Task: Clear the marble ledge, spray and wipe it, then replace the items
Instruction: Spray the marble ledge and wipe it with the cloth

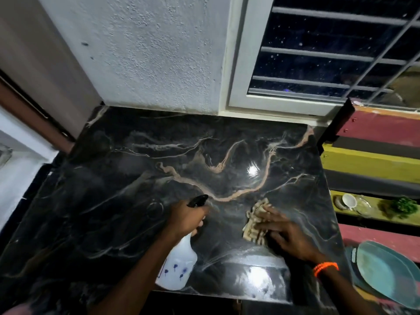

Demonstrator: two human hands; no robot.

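Observation:
The black marble ledge (136, 178) with tan veins fills the middle of the view, with no items standing on it. My left hand (186, 218) grips the neck of a white spray bottle (178, 264) with a black nozzle (197, 200) that points away over the ledge. To the right, my right hand (288, 233) presses flat on a tan ribbed cloth (254, 223) lying on the marble. An orange bead bracelet (325, 268) circles my right wrist.
A rough white wall (159, 53) and a barred window (329, 53) back the ledge. Right of the ledge are red and yellow steps (375, 160) holding a white cup (349, 200), a small green plant (405, 206) and teal plates (386, 271). A brown door frame (34, 110) stands at left.

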